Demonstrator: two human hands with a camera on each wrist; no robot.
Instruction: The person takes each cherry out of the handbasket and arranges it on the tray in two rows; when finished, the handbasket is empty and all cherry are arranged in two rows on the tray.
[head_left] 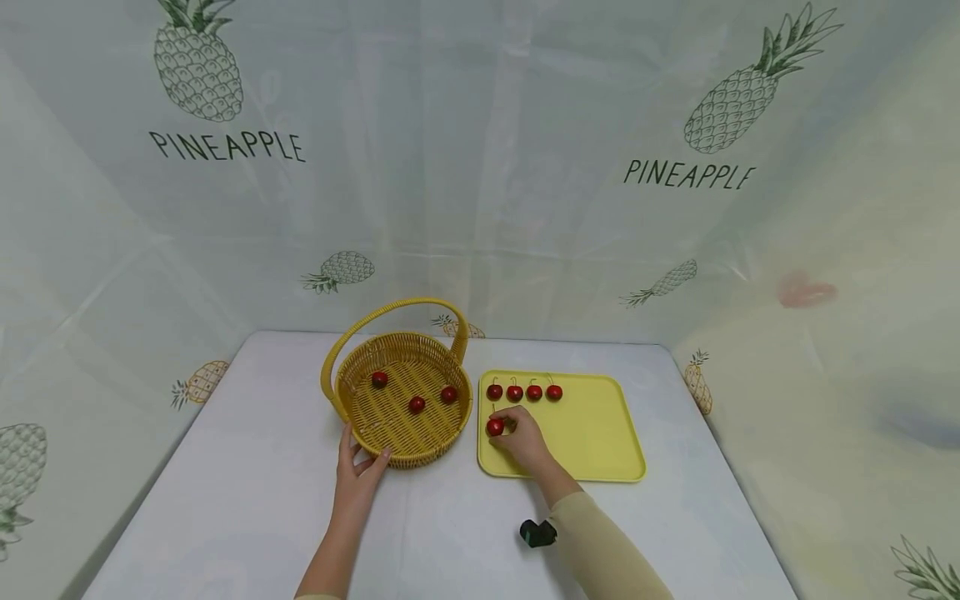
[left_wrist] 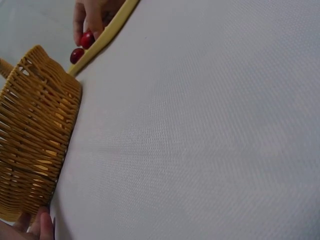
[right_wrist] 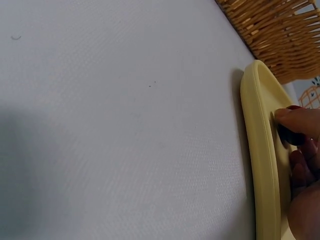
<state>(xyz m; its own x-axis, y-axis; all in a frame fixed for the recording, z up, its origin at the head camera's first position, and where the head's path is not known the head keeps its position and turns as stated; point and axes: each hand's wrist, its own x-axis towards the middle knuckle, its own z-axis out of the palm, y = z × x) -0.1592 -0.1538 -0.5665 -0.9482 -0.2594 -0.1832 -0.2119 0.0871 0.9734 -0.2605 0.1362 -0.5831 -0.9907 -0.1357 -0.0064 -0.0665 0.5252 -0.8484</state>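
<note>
My right hand (head_left: 523, 440) pinches a red cherry (head_left: 495, 427) between thumb and fingers, low over the near left part of the yellow tray (head_left: 592, 429). Behind it, a row of several stemmed cherries (head_left: 514, 392) lies along the tray's far side. To the left stands a round woven basket (head_left: 423, 458) with a tall arched handle (head_left: 390, 305). Three cherries lie spread inside it, one (head_left: 379, 379) near the far left wall. My left hand (head_left: 360, 475) rests against the basket's near left side, thumb and fingers spread along the weave.
A white table (head_left: 247, 483) carries the basket and tray side by side, with a narrow gap between them. A small black object (head_left: 537, 533) shows beside the right sleeve. Behind the table hangs a pale curtain (head_left: 465, 167) printed with pineapples.
</note>
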